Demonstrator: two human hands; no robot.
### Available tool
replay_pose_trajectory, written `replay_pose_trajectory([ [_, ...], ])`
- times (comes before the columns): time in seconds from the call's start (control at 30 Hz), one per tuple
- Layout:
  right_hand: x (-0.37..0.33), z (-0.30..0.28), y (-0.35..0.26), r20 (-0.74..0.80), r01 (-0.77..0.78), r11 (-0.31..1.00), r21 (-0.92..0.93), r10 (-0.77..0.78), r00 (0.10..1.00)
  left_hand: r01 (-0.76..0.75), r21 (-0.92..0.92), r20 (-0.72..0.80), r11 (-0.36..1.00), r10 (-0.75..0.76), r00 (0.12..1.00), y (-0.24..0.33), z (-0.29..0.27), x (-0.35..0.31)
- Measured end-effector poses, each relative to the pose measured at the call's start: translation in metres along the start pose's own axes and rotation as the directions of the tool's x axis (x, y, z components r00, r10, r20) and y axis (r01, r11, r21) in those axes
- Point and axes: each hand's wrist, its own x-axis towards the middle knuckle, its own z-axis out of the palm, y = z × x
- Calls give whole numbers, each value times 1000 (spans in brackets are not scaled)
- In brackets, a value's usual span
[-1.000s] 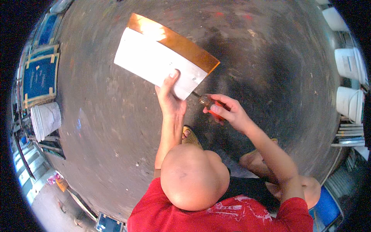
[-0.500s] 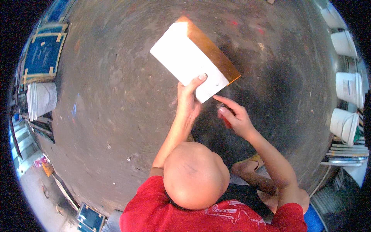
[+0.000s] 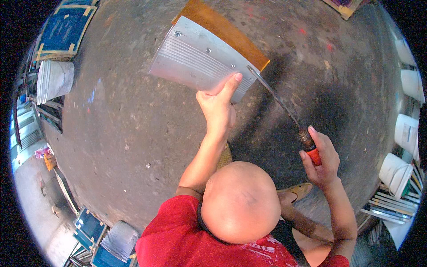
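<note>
A screen-printing squeegee with a ribbed silver metal handle and an amber blade is held up over the floor. My left hand grips the metal handle at its near right part, thumb lying on top and the other fingers hidden underneath. Several screws show along the handle. In my right hand is a long screwdriver with a dark shaft and a red grip. Its tip meets the right end of the squeegee, close to where blade and metal join; I cannot tell whether it sits in a screw.
White buckets line the right side, above a stack of frames. On the left are a blue screen frame and a white bucket. More blue frames lie at the lower left. Another frame's corner shows at the far edge.
The squeegee has turned, so its ribbed, screwed face now shows. My right hand has moved right and down, and the screwdriver's long shaft has come into sight, its tip at the squeegee.
</note>
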Motion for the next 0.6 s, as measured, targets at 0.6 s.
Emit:
replay_pose_trajectory([
  [0.6, 0, 3, -7, -58, 82, 994, -67, -85, 995, -113, 33, 49, 993, 112, 993, 9, 1, -12],
])
